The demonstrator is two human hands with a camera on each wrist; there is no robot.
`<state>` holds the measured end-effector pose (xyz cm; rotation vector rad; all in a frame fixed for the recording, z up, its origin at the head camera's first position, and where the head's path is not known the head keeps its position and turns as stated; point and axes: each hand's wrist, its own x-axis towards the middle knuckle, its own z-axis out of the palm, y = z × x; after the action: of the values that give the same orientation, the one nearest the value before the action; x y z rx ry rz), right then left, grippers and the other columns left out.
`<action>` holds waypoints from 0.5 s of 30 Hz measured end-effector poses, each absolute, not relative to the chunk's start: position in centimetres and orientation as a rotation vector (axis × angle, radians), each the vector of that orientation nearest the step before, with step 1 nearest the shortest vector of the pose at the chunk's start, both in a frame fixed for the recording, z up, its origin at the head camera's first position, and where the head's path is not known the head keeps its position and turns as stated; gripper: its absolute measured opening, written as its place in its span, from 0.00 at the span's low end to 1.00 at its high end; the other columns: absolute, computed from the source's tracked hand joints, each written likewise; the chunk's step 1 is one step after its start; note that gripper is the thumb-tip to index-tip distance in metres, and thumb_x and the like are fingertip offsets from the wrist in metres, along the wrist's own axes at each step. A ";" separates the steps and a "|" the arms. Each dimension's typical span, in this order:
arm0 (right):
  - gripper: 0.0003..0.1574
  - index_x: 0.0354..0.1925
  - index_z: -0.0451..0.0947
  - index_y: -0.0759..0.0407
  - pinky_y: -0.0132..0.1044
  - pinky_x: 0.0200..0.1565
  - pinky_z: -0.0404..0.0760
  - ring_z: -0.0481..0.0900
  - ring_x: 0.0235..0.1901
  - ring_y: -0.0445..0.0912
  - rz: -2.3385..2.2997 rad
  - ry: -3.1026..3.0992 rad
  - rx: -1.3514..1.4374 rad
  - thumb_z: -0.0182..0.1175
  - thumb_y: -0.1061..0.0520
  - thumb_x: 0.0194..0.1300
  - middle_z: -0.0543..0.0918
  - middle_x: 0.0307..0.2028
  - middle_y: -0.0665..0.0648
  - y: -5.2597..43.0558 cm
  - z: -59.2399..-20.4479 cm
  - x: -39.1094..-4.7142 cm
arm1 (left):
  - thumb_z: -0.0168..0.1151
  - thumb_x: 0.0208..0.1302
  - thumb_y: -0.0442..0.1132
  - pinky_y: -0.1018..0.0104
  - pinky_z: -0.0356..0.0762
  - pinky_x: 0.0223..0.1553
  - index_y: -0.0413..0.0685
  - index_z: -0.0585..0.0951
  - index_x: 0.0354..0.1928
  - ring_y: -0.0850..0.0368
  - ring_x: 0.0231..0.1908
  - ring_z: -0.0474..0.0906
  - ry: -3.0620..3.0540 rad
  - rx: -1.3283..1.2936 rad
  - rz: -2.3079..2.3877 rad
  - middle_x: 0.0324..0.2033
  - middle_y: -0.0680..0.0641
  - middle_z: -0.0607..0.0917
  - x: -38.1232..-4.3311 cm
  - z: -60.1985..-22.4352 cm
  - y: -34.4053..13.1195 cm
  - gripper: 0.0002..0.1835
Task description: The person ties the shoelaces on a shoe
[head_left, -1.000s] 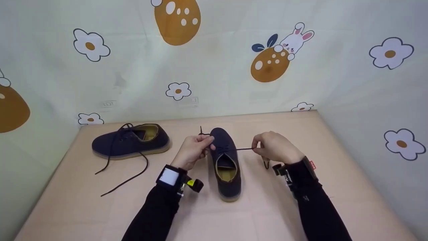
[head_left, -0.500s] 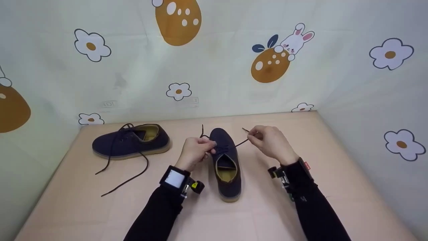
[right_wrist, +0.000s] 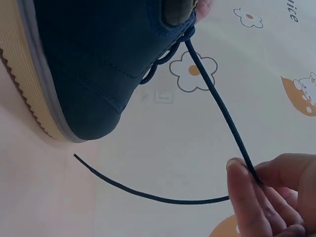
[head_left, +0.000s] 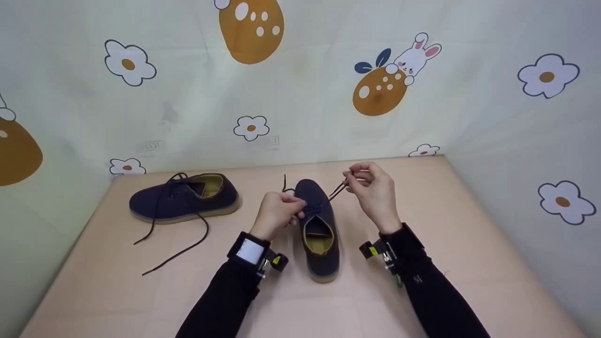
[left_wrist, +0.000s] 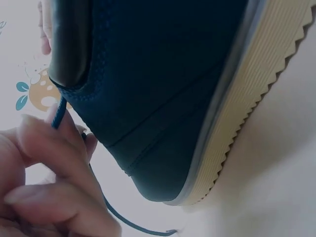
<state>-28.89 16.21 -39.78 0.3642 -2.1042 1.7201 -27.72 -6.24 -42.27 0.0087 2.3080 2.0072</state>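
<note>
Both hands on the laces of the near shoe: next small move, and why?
Probably carry the right hand across toward the left hand to cross the two lace ends. The right hand pinches its lace raised and taut from the eyelets of the near shoe, the left hand pinches the other end beside the tongue, and no knot shows yet.

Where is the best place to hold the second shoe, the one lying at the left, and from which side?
Probably the left shoe at its open collar, from above: it stands upright on its sole with the opening facing up. Avoid its loose laces trailing toward the table's front.
</note>
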 end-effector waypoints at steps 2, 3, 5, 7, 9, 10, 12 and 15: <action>0.11 0.46 0.76 0.72 0.39 0.35 0.85 0.86 0.35 0.62 1.785 -2.070 0.361 0.61 0.72 0.64 0.86 0.41 0.66 16.1 -39.5 -29.0 | 0.66 0.61 0.30 0.74 0.68 0.15 0.34 0.86 0.34 0.61 0.13 0.73 2.301 0.013 2.009 0.16 0.47 0.82 -27.7 -42.2 -6.2 0.04; 0.11 0.46 0.75 0.72 0.40 0.35 0.85 0.86 0.34 0.63 1.802 -2.063 0.366 0.61 0.72 0.64 0.86 0.42 0.66 16.0 -39.3 -29.2 | 0.66 0.61 0.30 0.74 0.68 0.15 0.34 0.86 0.34 0.61 0.13 0.73 2.300 0.017 2.008 0.16 0.47 0.82 -27.6 -42.2 -6.2 0.04; 0.11 0.46 0.75 0.72 0.40 0.35 0.85 0.86 0.33 0.63 1.811 -2.067 0.392 0.60 0.72 0.65 0.86 0.43 0.66 15.6 -38.6 -29.6 | 0.67 0.61 0.30 0.74 0.68 0.15 0.35 0.87 0.33 0.61 0.13 0.73 2.302 0.027 2.006 0.16 0.47 0.82 -27.6 -42.1 -6.3 0.04; 0.10 0.46 0.76 0.71 0.39 0.35 0.85 0.86 0.33 0.61 1.801 -2.091 0.437 0.61 0.72 0.65 0.86 0.42 0.65 14.9 -37.7 -30.1 | 0.67 0.61 0.30 0.74 0.69 0.15 0.35 0.87 0.33 0.61 0.14 0.73 2.312 0.039 2.003 0.16 0.47 0.82 -27.6 -42.0 -6.3 0.04; 0.10 0.46 0.77 0.69 0.39 0.35 0.85 0.87 0.32 0.57 1.780 -2.120 0.494 0.61 0.70 0.66 0.87 0.40 0.63 13.8 -36.7 -30.7 | 0.67 0.61 0.31 0.74 0.69 0.15 0.34 0.87 0.33 0.60 0.14 0.74 2.334 0.058 1.993 0.16 0.48 0.82 -27.6 -42.0 -6.4 0.04; 0.10 0.46 0.77 0.68 0.38 0.35 0.85 0.87 0.31 0.55 1.771 -2.133 0.523 0.62 0.69 0.66 0.87 0.39 0.62 13.2 -36.1 -31.0 | 0.67 0.60 0.31 0.74 0.69 0.16 0.34 0.87 0.33 0.60 0.14 0.74 2.341 0.062 1.989 0.16 0.48 0.82 -27.6 -42.0 -6.4 0.04; 0.09 0.45 0.77 0.67 0.38 0.34 0.85 0.87 0.30 0.51 1.745 -2.156 0.586 0.63 0.68 0.66 0.88 0.36 0.59 11.8 -35.1 -31.4 | 0.67 0.60 0.31 0.74 0.69 0.16 0.34 0.87 0.33 0.60 0.14 0.75 2.345 0.074 1.987 0.15 0.48 0.82 -27.5 -42.0 -6.4 0.05; 0.09 0.45 0.78 0.65 0.37 0.33 0.84 0.86 0.29 0.48 1.644 -2.220 0.723 0.63 0.67 0.66 0.88 0.36 0.57 9.8 -34.0 -31.9 | 0.67 0.60 0.31 0.74 0.69 0.16 0.33 0.87 0.34 0.60 0.14 0.75 2.339 0.102 1.987 0.15 0.48 0.82 -27.5 -42.0 -6.4 0.06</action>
<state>-31.85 9.76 -34.03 0.7230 -2.2199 1.6441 -27.50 -6.44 -41.97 0.1022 2.3394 1.9872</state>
